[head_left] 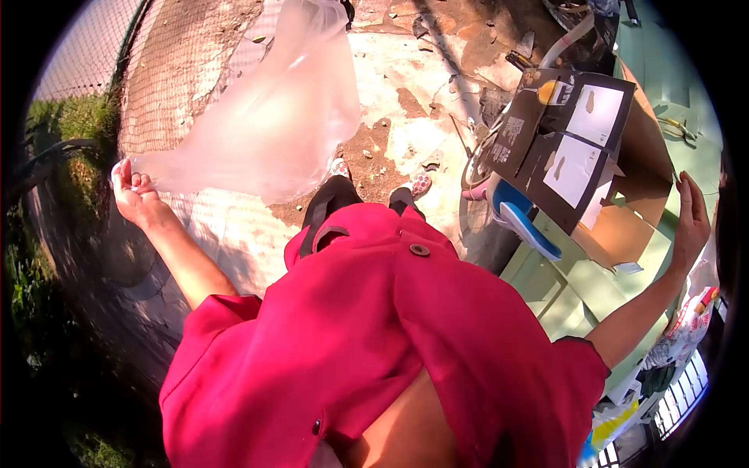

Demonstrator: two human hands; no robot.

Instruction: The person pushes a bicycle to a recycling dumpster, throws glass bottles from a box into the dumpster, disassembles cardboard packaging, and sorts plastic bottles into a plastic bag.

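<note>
My left hand [137, 196] is closed on one corner of a thin, see-through plastic sheet or bag [273, 117], stretched out at arm's length. The plastic spreads over the ground in front of my feet, and its far end leaves the top of the view. On the other side, my right hand [691, 222] is at the edge of an open cardboard box [636, 210], fingers nearly straight and fingertips at a flap's corner. Dark printing and two white panels cover the box's outer face. It sits tilted over a pale green surface [538, 285].
A blue and white slipper-like item [527, 226] lies beside the box. Wire-handled pliers or a similar tool [677, 129] rests on the green surface. Printed plastic bags [690, 316] are at the lower right. A mesh fence [86, 47] stands on the left. Debris litters the ground.
</note>
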